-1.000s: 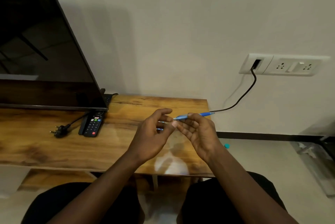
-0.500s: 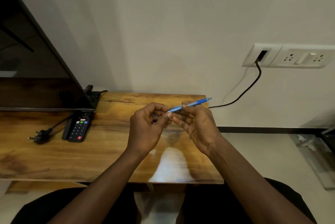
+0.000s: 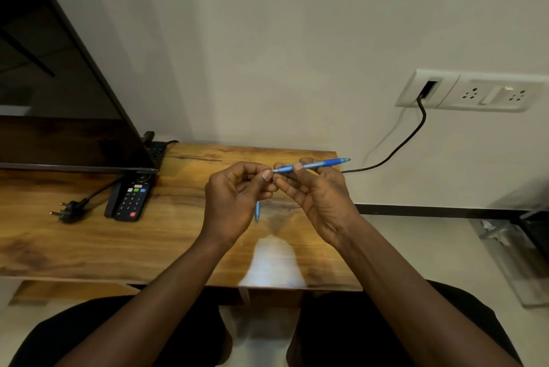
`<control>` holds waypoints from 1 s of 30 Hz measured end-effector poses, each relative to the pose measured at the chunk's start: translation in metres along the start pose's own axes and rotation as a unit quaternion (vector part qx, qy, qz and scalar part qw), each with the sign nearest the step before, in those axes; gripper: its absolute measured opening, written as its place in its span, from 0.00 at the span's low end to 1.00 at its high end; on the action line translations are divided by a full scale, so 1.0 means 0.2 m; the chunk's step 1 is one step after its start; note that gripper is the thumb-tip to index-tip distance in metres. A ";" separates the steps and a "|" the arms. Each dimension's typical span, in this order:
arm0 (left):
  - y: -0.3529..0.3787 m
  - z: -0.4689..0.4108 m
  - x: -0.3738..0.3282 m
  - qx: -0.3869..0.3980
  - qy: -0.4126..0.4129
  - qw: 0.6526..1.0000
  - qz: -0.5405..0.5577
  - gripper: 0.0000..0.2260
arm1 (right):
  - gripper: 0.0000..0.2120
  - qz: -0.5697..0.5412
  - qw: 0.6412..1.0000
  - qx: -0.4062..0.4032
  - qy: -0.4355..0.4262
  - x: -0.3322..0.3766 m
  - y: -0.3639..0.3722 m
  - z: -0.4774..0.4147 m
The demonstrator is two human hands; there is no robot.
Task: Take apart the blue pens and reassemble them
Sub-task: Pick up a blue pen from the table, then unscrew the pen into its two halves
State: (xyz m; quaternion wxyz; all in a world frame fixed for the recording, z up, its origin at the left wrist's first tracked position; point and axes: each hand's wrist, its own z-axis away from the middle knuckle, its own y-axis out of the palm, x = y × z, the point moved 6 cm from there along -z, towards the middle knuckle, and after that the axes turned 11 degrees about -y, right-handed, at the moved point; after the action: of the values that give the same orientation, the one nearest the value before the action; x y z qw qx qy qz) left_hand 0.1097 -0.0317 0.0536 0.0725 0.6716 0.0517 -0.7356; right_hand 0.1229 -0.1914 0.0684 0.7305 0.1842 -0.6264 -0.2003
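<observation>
Surface: counter [image 3: 89, 248], wood. Pen held above its right half, clear of surface, presumably so both ends are reachable.
Right hand [image 3: 320, 203]: fingers clasped on blue pen [image 3: 312, 165] mid-barrel, judged as steadying clamp.
Left hand [image 3: 231, 203]: fingertips pinched at pen's left end, likely end piece being worked. Small blue part [image 3: 257, 211] seen hanging below this hand.
Long axis near horizontal, left-right, right end slightly raised. Dark grip and tip pointed right.

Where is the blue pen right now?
Head view, right of centre: the blue pen is pinched in the right hand above the far edge of the wooden table, its left tip at the left hand.
</observation>
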 end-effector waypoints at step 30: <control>-0.01 -0.01 0.43 -0.001 -0.110 0.877 -0.468 0.05 | 0.03 0.035 0.988 -0.111 0.096 -0.06 -0.21 -0.01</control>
State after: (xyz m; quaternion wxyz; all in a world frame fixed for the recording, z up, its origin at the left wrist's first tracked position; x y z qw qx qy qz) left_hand 0.1035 -0.0323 -0.0314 -0.2743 0.4838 0.3525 -0.7526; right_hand 0.1200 -0.2207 0.0362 0.8099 0.0983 -0.5328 -0.2247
